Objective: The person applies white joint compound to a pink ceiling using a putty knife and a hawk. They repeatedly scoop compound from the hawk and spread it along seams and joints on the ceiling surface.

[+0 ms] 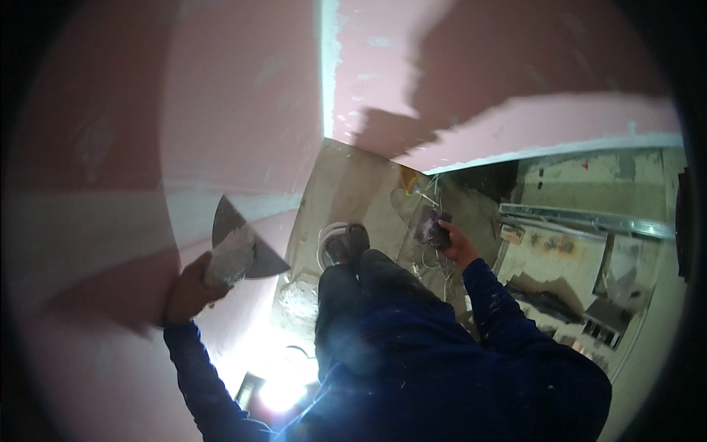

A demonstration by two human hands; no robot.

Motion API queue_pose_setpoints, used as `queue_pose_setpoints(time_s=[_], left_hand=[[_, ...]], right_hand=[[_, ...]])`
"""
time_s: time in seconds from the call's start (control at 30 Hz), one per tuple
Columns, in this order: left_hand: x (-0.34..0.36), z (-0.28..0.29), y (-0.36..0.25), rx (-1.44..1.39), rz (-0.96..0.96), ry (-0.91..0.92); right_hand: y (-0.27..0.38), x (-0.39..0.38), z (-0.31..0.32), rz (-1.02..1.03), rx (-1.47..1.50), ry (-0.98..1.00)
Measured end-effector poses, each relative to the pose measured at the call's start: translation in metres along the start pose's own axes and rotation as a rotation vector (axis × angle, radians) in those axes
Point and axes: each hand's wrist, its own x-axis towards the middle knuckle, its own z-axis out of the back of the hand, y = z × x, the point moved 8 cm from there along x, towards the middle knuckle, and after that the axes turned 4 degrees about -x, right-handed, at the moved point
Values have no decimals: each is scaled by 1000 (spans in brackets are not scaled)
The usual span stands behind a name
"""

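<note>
Steel taping knife [243, 243], blade loaded with white joint compound, sits flat against the pink drywall [221, 96] at left, just below a pale band of filler. My left hand [190, 291] is clenched around its handle, the handle itself smeared white. Right hand [458, 247] is out on the other side, well apart from the knife, grasping a small dark flat tool [431, 227]; I can't tell whether it's a second knife or a sanding block. Both arms in dark blue sleeves [508, 324], speckled with white dust.

Between the hands I see my dark trousers and one shoe [346, 241], which overlaps a white bucket rim [324, 239]. Floor [353, 184] below is dusty concrete with loose wires near the right hand. Vertical corner joint [328, 66] in the drywall runs above, filled white. Right side: metal stud track [582, 219] and board offcuts lying on the floor. Bright work lamp [283, 390] glares at bottom centre.
</note>
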Motion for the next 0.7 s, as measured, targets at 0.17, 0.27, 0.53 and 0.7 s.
queue_pose_setpoints(time_s=[0.17,0.27,0.53,0.7], left_hand=[[10,-5,15,258,-68,127],[0,-2,21,262,-36,60],[-10,-1,5,20,77,-64],[-19,3,8,26,113,-194]], right_hand=[[-16,16,45,-1,-80,-217],[-18,17,59,56,-128,-362],[31,10,-11,302,-641,-268],[90,-13,-51,402,-1220,-372]])
